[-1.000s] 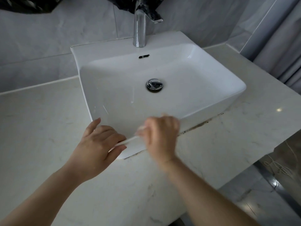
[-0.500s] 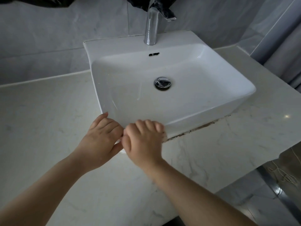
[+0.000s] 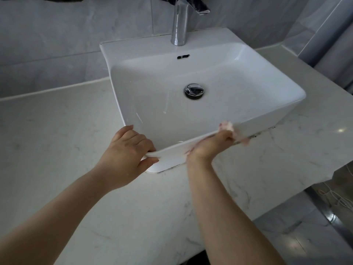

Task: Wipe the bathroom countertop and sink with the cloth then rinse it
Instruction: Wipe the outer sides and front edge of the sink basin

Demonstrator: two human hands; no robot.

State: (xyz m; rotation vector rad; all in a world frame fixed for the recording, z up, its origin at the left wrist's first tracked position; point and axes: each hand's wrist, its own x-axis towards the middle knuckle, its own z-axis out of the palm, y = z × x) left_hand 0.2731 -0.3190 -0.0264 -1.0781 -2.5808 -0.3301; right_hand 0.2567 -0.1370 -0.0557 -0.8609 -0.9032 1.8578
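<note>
White cloth (image 3: 172,149), thin and soft, lies stretched along the front rim of the sink (image 3: 210,38); your left hand (image 3: 126,152) pinches one end, the right hand (image 3: 210,146) is blurred, its fingers I cannot tell. Better hold it bunched

Dim cool light, right hand (image 3: 210,148) motion-blurred, edges bowed

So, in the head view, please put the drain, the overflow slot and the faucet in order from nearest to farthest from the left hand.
1. Drain, in the floor of the sink, beyond the left hand.
2. Overflow slot, on the sink's back wall.
3. Faucet, on the back ledge, farthest.
</note>
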